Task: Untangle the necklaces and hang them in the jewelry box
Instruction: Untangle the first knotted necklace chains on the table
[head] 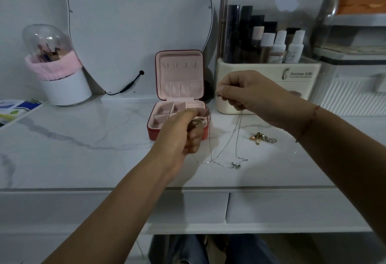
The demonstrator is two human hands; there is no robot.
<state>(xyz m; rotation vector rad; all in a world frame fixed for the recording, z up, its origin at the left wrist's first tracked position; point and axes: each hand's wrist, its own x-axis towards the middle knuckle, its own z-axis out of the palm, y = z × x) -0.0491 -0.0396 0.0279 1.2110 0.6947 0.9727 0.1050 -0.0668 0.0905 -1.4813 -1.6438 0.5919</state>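
Looking down from my head, I am holding the silver necklaces (238, 130) up over the white marble counter (83, 138). My left hand (183, 132) is curling its fingers (194, 136) round one part of the chains, just in front of the jewelry box (179, 75). My right hand (250, 94) is sitting higher and further right, its fingers (227, 94) pinching a small metal piece of a chain. From both hands the thin chains are drooping down to the counter, where a loop and a small pendant are lying at the near side. The jewelry box is standing open at the far middle, its lid upright. A small heap of gold jewelry (264, 138) is lying to the right, apart from the chains.
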